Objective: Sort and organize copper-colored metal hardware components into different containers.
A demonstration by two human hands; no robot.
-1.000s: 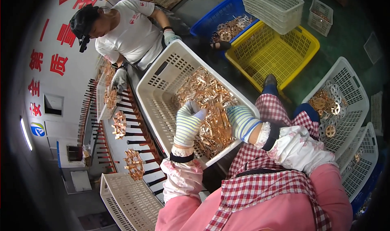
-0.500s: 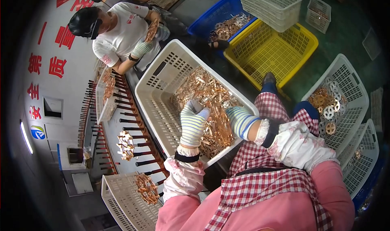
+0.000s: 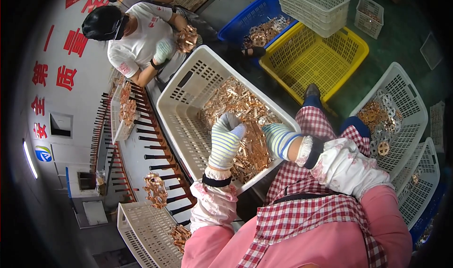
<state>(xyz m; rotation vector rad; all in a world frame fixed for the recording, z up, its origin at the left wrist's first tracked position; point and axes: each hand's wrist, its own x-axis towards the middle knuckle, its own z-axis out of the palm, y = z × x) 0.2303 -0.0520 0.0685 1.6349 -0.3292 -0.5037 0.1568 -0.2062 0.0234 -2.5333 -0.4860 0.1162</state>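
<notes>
A white plastic basket [image 3: 181,121] stands tilted in front of me, filled with small copper-coloured metal pieces [image 3: 231,98]. Over its near part is my left hand [image 3: 225,140], in a striped knit glove, its fingers curled closed; what they hold is hidden. My right hand [image 3: 279,138], gloved likewise, is at the basket's right side. Its bent fingers press against a bunch of longer copper-coloured metal pieces [image 3: 255,145] that lies between both hands. Its fingertips are partly hidden.
At left, a conveyor with black rods [image 3: 155,157] carries a copper-coloured bundle [image 3: 155,190] past a cream basket [image 3: 141,230]. A co-worker [image 3: 141,37] beyond holds another bundle [image 3: 187,38]. Yellow [image 3: 344,46] and blue [image 3: 231,25] crates stand far right; white baskets [image 3: 415,93] are at right.
The conveyor's bundles have moved nearer along the left side. My left hand has tilted slightly; my right hand has hardly moved. The co-worker has turned the held bundle and lowered one hand.
</notes>
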